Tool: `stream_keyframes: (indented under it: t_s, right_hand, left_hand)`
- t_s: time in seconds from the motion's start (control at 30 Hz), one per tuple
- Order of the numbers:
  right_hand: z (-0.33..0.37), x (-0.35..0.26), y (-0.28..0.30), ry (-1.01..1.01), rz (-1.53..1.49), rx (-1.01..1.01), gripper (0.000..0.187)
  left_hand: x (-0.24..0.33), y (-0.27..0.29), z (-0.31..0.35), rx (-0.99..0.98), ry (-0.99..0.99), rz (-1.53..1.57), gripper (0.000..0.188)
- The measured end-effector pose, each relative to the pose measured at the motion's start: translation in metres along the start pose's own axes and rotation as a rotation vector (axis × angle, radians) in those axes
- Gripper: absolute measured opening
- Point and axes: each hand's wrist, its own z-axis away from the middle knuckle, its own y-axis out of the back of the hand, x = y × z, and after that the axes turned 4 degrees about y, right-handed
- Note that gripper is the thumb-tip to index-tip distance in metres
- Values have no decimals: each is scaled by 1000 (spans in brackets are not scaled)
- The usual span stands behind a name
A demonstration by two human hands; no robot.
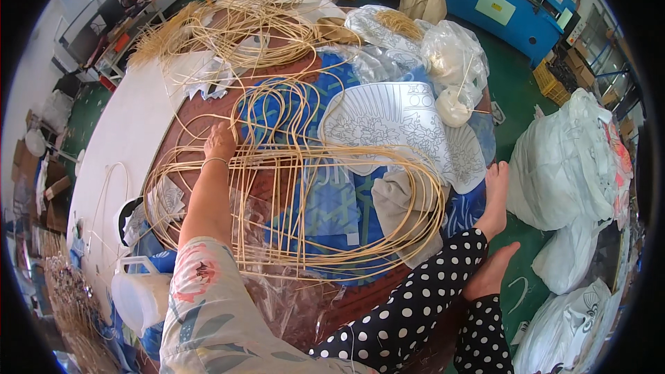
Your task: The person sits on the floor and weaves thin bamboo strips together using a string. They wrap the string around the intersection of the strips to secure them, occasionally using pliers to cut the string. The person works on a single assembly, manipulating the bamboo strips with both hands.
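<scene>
at the near left, a translucent white jug [139, 298] sits beside a floral sleeve [201, 298]. from that sleeve the left hand [220, 140] reaches to the far left part of a long rounded frame of pale bent canes [302, 159], which lies across the middle. its fingers gather close at the crossing strands and seem to touch them; with the back of the hand uppermost, i cannot tell whether they pinch a cane. beneath the frame is blue patterned cloth [322, 201], then a crumpled grey cloth [395, 201] under its right end. farther right lies a white line-drawn sheet [381, 118], then bulging white bags [564, 159].
</scene>
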Motion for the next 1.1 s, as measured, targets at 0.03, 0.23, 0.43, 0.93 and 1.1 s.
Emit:
stream_keyframes:
  t_s: [0.03, 0.23, 0.43, 0.93, 1.1]
  right_hand:
    - [0, 2, 5, -11, 7, 5, 20]
    - [-7, 4, 2, 82, 819, 34, 18]
    - [1, 5, -74, -140, 403, 276, 22]
    - [-11, 15, -26, -49, 740, 66, 25]
    - [6, 3, -37, -94, 527, 189, 25]
  left_hand:
    - [0, -2, -1, 10, -16, 1, 29]
    - [-9, -17, -23, -86, -54, -12, 29]
    - [-25, -18, -17, -86, 44, -23, 25]
    - [-15, -8, -6, -15, -31, -92, 24]
    - [-2, -9, -3, -57, -90, -87, 23]
